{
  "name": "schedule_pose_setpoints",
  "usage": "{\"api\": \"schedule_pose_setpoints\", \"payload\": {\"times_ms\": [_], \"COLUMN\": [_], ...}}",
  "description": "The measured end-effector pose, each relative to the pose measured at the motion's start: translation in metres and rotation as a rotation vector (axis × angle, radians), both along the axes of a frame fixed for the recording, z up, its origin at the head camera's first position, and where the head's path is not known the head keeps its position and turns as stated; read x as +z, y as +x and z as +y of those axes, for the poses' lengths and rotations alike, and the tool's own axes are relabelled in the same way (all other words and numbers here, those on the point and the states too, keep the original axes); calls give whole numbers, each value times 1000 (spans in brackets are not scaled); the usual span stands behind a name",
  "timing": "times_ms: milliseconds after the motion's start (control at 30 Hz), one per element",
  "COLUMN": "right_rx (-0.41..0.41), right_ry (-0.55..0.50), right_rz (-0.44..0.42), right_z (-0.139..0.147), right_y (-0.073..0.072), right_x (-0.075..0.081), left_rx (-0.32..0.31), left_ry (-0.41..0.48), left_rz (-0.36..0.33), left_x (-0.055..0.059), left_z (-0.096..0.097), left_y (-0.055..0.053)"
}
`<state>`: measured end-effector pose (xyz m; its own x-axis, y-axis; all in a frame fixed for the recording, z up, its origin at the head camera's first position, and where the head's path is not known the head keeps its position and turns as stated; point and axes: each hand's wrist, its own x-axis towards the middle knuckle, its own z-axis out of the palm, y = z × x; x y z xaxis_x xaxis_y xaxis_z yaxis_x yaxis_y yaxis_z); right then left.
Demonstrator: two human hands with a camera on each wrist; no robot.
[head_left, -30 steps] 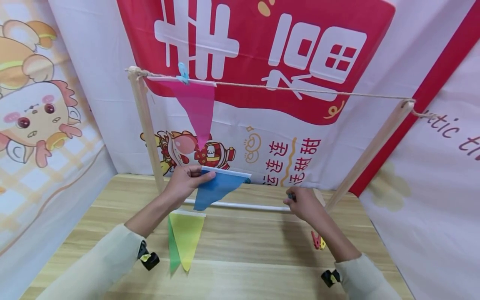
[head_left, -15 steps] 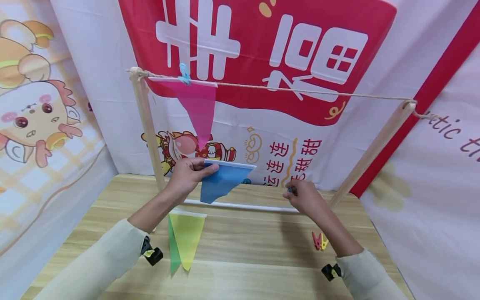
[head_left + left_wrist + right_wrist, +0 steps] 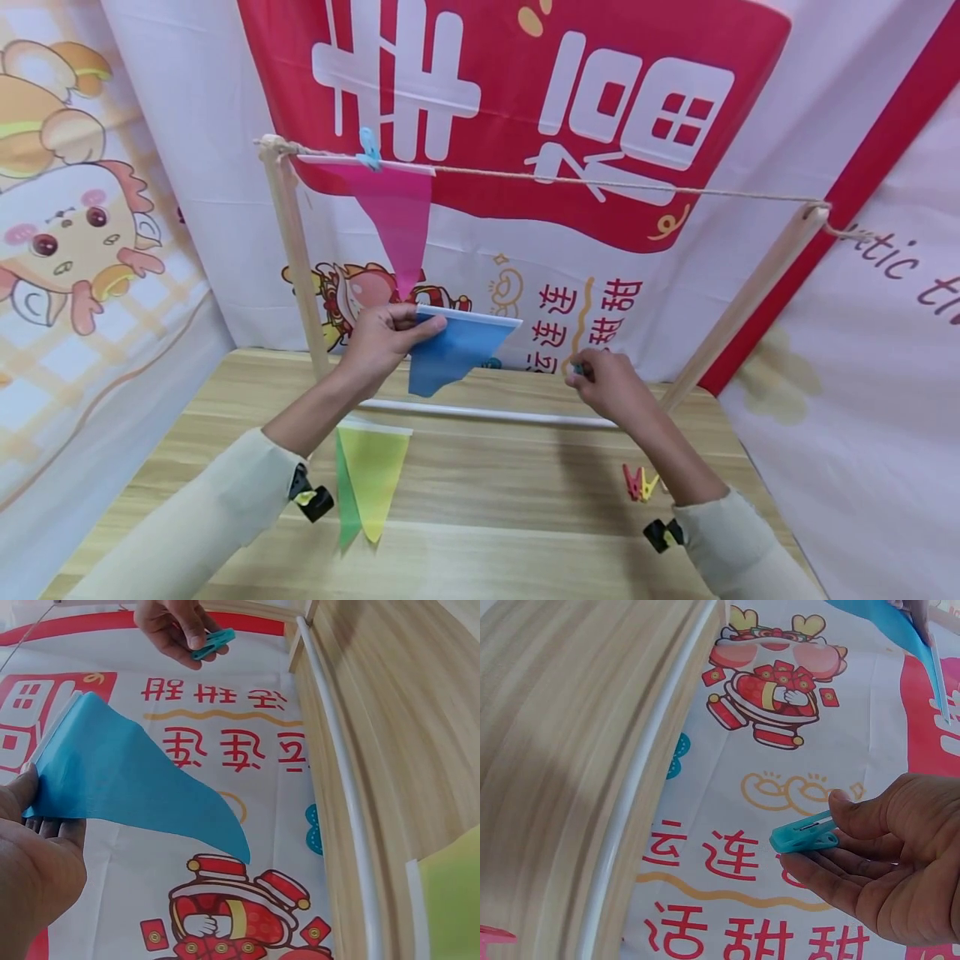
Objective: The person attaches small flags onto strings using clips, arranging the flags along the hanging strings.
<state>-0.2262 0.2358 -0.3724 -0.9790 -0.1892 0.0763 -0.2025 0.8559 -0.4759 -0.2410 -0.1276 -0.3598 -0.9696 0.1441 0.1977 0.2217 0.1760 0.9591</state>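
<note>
My left hand (image 3: 378,346) pinches the upper left corner of a blue triangular pennant (image 3: 461,350) by its white top band. The pennant hangs in the air below the rope (image 3: 637,187), with its tip curling in the left wrist view. My right hand (image 3: 611,387) holds a teal clothespin (image 3: 806,835) between thumb and fingers, to the right of the pennant and apart from it. A pink pennant (image 3: 397,212) hangs at the rope's left end under a light blue clothespin (image 3: 369,148).
Two wooden posts (image 3: 750,292) carry the rope, and a white rod (image 3: 495,412) runs low between them. On the table (image 3: 480,550) lie a yellow pennant (image 3: 375,475) over a green pennant (image 3: 348,500), and red (image 3: 632,482) and yellow (image 3: 648,484) clothespins at the right.
My left hand has raised the blue pennant and moved it slightly right, toward the rope. My right hand has risen a little with the teal clothespin.
</note>
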Motion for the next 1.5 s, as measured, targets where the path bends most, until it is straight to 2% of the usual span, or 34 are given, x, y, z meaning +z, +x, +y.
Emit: {"api": "schedule_pose_setpoints", "payload": {"times_ms": [100,433,700,933,1167,1500], "right_rx": [-3,8,0,33,29,52], "right_ry": [-20,-38,-53,-59,-63,-64], "right_rz": [-14,27,33,73,63,93], "right_z": [-2,-7,-12,-16,-19,-22], "right_y": [-1,2,2,4,3,2], "right_x": [4,18,24,31,39,46], "left_rx": [-8,-58,-31,-29,-29,8], "left_ry": [21,44,35,61,77,100], "left_rz": [7,33,57,39,22,-69], "left_x": [5,21,32,41,52,67], "left_z": [2,6,2,4,7,12], "left_y": [0,0,-1,-2,3,4]}}
